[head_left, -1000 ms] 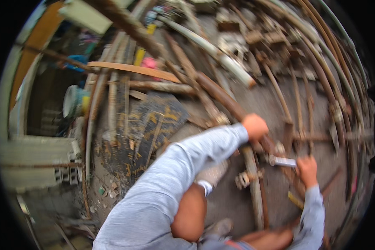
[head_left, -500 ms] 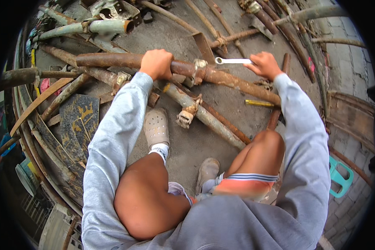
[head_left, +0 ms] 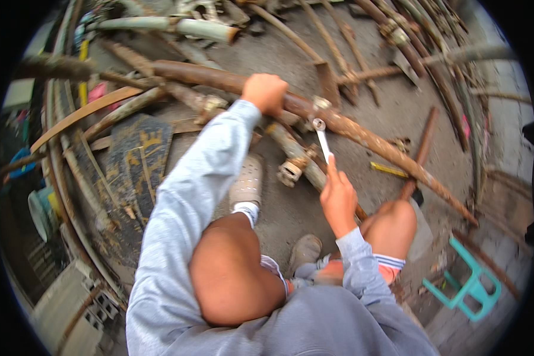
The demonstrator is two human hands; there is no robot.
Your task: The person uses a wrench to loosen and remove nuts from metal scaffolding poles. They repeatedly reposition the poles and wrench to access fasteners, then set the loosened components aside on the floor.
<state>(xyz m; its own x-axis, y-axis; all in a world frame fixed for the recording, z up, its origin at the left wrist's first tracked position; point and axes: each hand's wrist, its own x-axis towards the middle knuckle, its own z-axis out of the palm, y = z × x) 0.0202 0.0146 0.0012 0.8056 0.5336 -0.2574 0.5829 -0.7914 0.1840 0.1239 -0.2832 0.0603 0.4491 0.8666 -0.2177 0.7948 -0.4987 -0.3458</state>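
Observation:
My left hand (head_left: 265, 94) is wrapped round a long rusty steel pipe (head_left: 391, 151) that slants from the upper left down to the right. Just right of that hand, a rusty scaffold clamp (head_left: 320, 105) sits on the pipe. My right hand (head_left: 339, 196) grips a silver combination wrench (head_left: 323, 142), its ring end up against the underside of the clamp; whether it fits over a nut I cannot make out. Beneath lies a paler pipe (head_left: 288, 142) bearing another clamp (head_left: 292, 170).
Several rusty pipes and scrap pieces lie around the far side. A dark patterned board (head_left: 137, 160) leans at left. At right are a yellow strip (head_left: 389, 169), a turquoise plastic stool (head_left: 477, 291) and a cross-lying pipe (head_left: 422, 148).
My right hand has come down and toward me, swinging the wrench from sideways to upright near the clamp. The view has shifted, showing more of the stool; my left hand keeps its hold.

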